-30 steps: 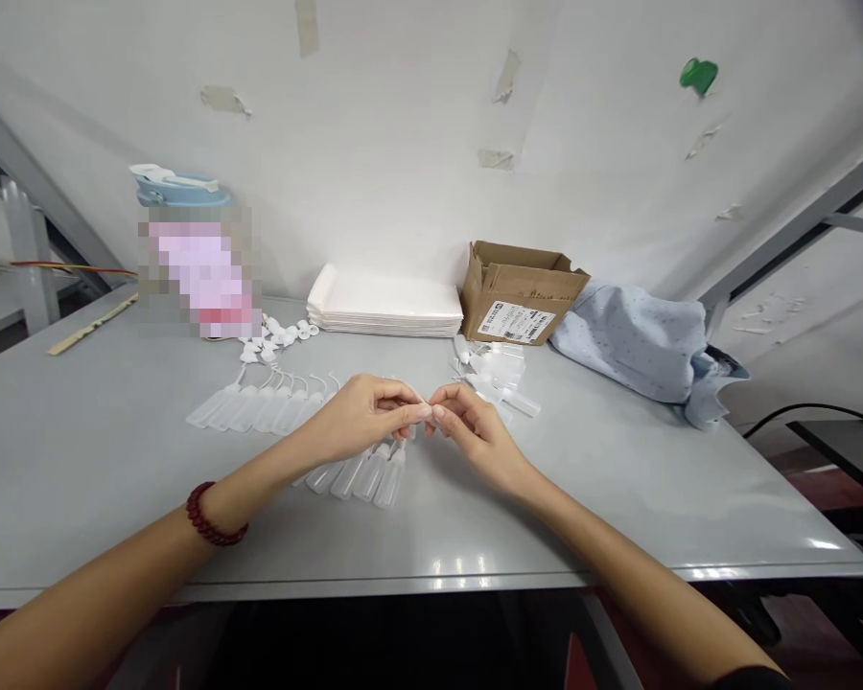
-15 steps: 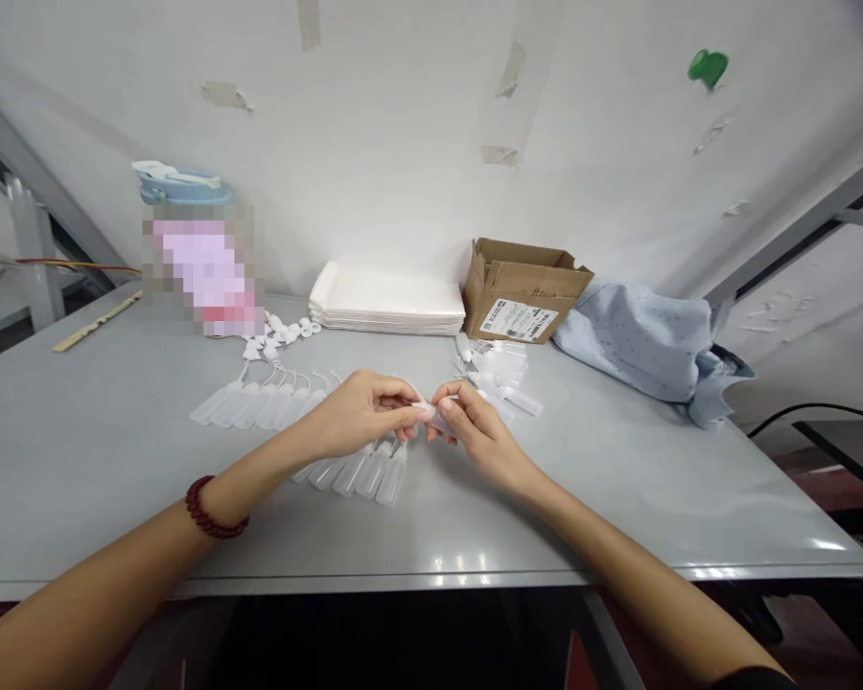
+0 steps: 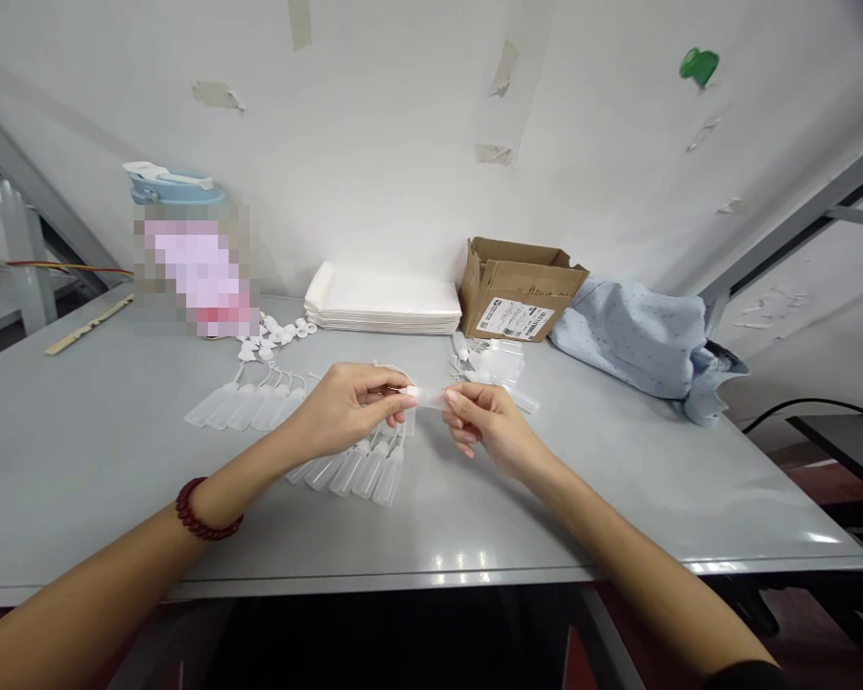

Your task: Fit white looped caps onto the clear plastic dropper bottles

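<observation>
Between my two hands a small translucent plastic bottle [image 3: 430, 398] lies sideways above the table. My left hand [image 3: 349, 407] pinches its white cap end. At the other end, my right hand [image 3: 490, 422] grips the bottle's body between thumb and fingers. Several similar bottles [image 3: 352, 470] with white caps and cords lie in a row below my left hand. Another row of bottles [image 3: 241, 404] is left of it, partly hidden by that hand. Behind my right hand is a loose pile of clear bottles [image 3: 500, 362]. Small white caps [image 3: 277, 333] lie heaped farther back on the left.
A stack of white sheets or sleeves [image 3: 384, 302] rests against the wall on the grey table [image 3: 604, 498]. To its right are an open cardboard box [image 3: 522, 292] and a bundled light-blue cloth [image 3: 633, 340]. A blue-lidded container [image 3: 176, 187], blurred below, stands at the back left.
My hands have moved slightly apart, so more of the bottle's body shows between them. My right hand has slid toward the bottle's far end. The view has shifted a little.
</observation>
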{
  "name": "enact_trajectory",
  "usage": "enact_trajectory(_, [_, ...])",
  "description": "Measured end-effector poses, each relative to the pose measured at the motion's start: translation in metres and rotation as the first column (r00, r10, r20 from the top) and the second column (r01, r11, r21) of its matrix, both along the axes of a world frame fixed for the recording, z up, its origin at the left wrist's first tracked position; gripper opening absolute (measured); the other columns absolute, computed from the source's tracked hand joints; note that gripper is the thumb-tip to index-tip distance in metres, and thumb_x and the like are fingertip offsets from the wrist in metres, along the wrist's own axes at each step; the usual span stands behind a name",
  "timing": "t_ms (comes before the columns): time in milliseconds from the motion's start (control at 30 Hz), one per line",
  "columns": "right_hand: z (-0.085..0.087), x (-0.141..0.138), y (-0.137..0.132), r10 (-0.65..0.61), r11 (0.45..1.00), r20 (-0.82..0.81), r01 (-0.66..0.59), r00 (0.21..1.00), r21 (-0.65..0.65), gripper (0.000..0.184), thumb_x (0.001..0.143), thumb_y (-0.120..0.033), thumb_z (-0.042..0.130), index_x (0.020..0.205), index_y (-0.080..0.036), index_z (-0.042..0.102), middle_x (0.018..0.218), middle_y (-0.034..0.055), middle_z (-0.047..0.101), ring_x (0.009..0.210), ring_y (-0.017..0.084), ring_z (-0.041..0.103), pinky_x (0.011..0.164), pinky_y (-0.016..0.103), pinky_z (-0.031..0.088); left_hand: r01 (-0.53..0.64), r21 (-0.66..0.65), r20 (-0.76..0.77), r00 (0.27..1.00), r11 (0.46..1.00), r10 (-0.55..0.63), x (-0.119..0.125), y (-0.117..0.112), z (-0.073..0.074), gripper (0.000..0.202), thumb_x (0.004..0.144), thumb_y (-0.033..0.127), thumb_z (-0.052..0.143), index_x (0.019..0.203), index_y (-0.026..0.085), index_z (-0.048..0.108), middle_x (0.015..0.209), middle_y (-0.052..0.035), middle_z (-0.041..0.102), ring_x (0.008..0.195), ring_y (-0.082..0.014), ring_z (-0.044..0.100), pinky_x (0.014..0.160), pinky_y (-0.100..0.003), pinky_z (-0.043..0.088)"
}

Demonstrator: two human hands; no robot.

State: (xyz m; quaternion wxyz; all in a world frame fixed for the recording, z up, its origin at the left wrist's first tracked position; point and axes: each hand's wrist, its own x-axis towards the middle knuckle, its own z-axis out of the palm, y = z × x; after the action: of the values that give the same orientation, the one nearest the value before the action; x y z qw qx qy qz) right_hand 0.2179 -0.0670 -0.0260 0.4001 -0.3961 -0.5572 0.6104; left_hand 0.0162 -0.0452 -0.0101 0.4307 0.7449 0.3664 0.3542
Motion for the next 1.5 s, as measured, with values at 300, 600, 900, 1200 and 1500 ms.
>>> enact_trajectory(300, [-0.008, -0.004, -0.008, -0.274, 0.867, 0.198, 0.153, 0.941, 0.475, 0.019, 0.085, -0.03, 0.055, 0.101, -0.019, 0.056, 0.067, -0.0021, 0.052, 0.055, 0.011, 0.055, 0.053, 0.026, 0.047, 0.007, -0.141, -0.083, 0.996, 0.99, -0.019, 0.001, 0.004, 0.005, 0.025, 0.083, 0.037, 0.058, 0.09, 0.015, 0.067, 0.066, -0.0014, 0.066, 0.062, -0.0138, 0.062, 0.057, -0.023, 0.048])
enact_trajectory(600, [-0.008, -0.001, -0.008, -0.3, 0.818, 0.172, 0.16, 0.938, 0.553, 0.015, 0.086, -0.024, 0.052, 0.1, -0.02, 0.056, 0.07, -0.0024, 0.053, 0.055, 0.009, 0.055, 0.051, 0.024, 0.048, 0.027, -0.206, -0.06, 0.997, 0.978, -0.041, -0.003, 0.002, 0.005, 0.025, 0.079, 0.037, 0.063, 0.095, 0.018, 0.067, 0.073, -0.0017, 0.066, 0.067, -0.0151, 0.061, 0.058, -0.025, 0.046])
enact_trajectory(900, [-0.007, -0.001, -0.008, -0.286, 0.873, 0.304, 0.116, 0.909, 0.473, 0.02, 0.088, -0.033, 0.048, 0.089, -0.016, 0.058, 0.054, -0.0049, 0.046, 0.047, 0.009, 0.043, 0.047, 0.023, 0.033, 0.084, 0.04, -0.176, 0.982, 0.996, -0.076, -0.003, -0.001, 0.004, 0.024, 0.087, 0.032, 0.054, 0.077, 0.016, 0.068, 0.061, 0.0002, 0.061, 0.054, -0.0104, 0.053, 0.047, -0.02, 0.038])
enact_trajectory(1200, [-0.006, -0.002, -0.002, -0.08, 0.997, 0.144, 0.078, 0.986, 0.019, 0.036, 0.082, -0.046, 0.052, 0.06, -0.019, 0.042, 0.046, -0.0072, 0.041, 0.034, 0.006, 0.038, 0.036, 0.022, 0.028, 0.145, 0.572, -0.273, 0.962, 0.807, 0.021, -0.002, 0.001, -0.008, 0.018, 0.09, 0.018, 0.047, 0.083, 0.013, 0.063, 0.067, -0.0028, 0.061, 0.058, -0.012, 0.051, 0.054, -0.024, 0.037])
enact_trajectory(1500, [-0.006, -0.003, -0.003, -0.07, 0.991, 0.066, 0.077, 0.995, -0.112, 0.04, 0.078, -0.053, 0.054, 0.06, -0.018, 0.046, 0.038, -0.0109, 0.028, 0.028, 0.006, 0.03, 0.033, 0.021, 0.024, 0.135, 0.523, -0.262, 0.965, 0.841, 0.007, -0.003, 0.0, -0.007, 0.018, 0.09, 0.021, 0.048, 0.087, 0.014, 0.064, 0.07, -0.0023, 0.061, 0.062, -0.0124, 0.05, 0.057, -0.024, 0.038])
